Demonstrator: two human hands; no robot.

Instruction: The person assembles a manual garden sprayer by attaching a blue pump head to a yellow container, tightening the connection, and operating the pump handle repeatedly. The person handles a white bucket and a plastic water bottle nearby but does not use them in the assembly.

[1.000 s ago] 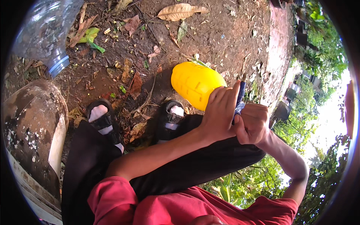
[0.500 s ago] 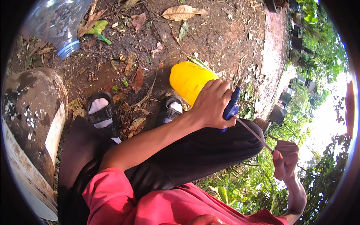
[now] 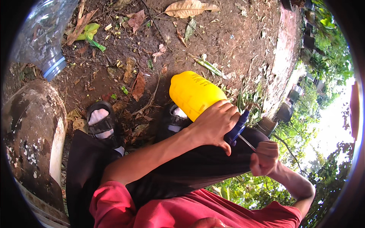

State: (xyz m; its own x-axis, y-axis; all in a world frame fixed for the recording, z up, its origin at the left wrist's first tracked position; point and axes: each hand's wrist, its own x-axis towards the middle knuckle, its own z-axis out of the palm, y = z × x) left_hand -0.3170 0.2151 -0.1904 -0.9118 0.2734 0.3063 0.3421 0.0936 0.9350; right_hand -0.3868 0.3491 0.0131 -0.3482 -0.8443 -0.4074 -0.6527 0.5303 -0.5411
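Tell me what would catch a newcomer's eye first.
A bright yellow, rounded plastic bottle near the centre would likely come first, the left hand gripping its near end beside a dark blue plastic fitting. Next is the right hand, fisted at the end of a thin metal rod, farther right. A large clear plastic container sits at upper left.

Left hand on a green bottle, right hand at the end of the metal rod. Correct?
Wrong colour: the head view shows a yellow bottle. The left hand is on it, and the right hand is at the metal rod's end.
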